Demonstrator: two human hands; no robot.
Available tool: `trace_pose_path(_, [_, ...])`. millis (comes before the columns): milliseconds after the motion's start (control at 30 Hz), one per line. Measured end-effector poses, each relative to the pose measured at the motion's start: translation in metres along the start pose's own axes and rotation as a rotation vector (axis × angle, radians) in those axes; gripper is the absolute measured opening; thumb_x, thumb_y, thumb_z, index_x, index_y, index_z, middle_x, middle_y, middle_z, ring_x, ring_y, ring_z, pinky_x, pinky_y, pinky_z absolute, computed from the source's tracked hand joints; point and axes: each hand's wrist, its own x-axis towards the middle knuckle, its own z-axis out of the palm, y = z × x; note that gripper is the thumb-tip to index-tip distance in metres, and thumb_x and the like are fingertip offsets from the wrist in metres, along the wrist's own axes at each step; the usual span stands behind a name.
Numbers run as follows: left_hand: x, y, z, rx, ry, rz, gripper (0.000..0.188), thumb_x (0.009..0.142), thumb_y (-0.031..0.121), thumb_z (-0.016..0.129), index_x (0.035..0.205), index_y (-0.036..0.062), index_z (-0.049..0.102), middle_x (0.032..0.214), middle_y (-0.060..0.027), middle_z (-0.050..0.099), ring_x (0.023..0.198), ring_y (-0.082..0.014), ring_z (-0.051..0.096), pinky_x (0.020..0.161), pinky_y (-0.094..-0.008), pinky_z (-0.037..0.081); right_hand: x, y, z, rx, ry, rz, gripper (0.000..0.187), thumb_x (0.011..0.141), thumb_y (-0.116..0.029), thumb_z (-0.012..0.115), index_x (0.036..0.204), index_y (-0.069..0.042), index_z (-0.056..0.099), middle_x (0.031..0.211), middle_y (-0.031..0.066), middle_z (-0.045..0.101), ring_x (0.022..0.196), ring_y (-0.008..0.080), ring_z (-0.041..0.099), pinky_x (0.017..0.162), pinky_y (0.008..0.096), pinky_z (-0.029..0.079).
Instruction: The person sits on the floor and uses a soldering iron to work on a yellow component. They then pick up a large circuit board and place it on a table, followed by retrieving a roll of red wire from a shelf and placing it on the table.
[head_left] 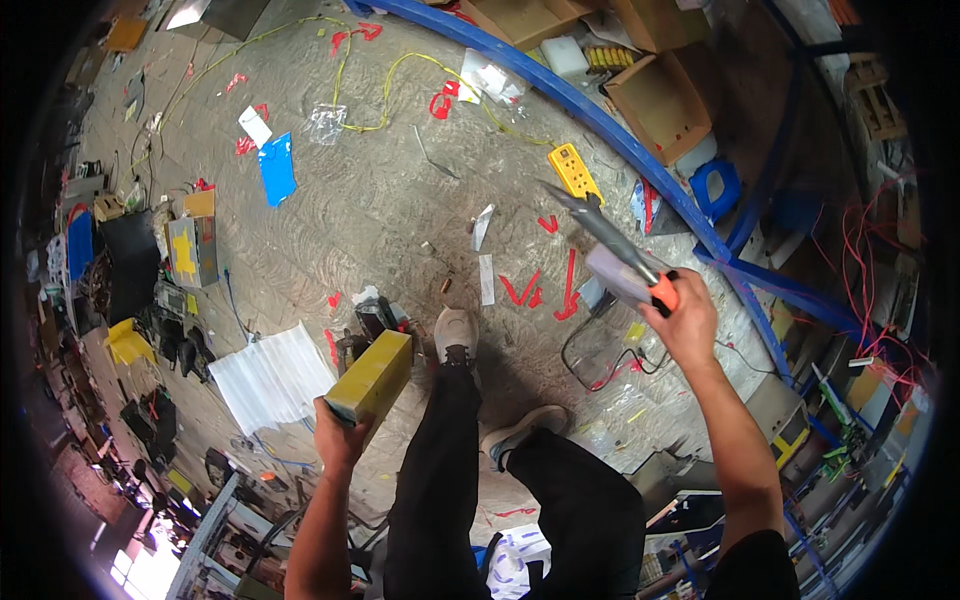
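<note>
At the lower left my left hand (340, 435) is closed round the near end of a long yellow box-shaped block (375, 375) with a dark end face. My right hand (687, 318), out to the right, grips the orange-and-black handle of a long grey tool (620, 243). Its dark tapered tip points up and left, close to a yellow power strip (574, 172) on the floor. Motion blurs the tool, so its exact kind is unclear. A pale lilac slab (612, 272) shows alongside it; whether my hand holds that too, I cannot tell.
A blue metal beam (560, 75) curves across the upper right, with an open cardboard box (660, 105) beyond it. Yellow cord (395, 85) and red tape scraps (520, 290) lie on the floor. White foam sheeting (270, 378) lies left of my feet. Clutter lines the left side.
</note>
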Motion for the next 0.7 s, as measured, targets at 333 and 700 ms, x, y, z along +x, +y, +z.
trace_pose_path(333, [0.006,0.009,-0.009,0.033,-0.005,-0.039,0.068,0.07,0.03,0.09,0.113,0.0065,0.043,0.103,-0.0228,0.067,0.097,-0.0475,0.066,0.078,-0.0512,0.052,0.112,-0.111,0.137,0.003,-0.167,-0.189,0.041,0.072,-0.022,0.087,0.103,-0.005,0.066,0.123,0.0105,0.063,0.11,0.0317,0.064,0.089,0.0418,0.055])
trace_pose_path(700, [0.003,0.013,-0.011,-0.006,-0.011,-0.053,0.065,0.069,0.032,0.09,0.11,0.0057,0.046,0.101,-0.0239,0.066,0.094,-0.0488,0.064,0.075,-0.0547,0.051,0.09,-0.145,0.139,0.086,-0.088,-0.259,0.035,0.082,-0.034,0.08,0.087,-0.001,0.07,0.134,0.0152,0.059,0.115,0.0355,0.06,0.095,0.047,0.049])
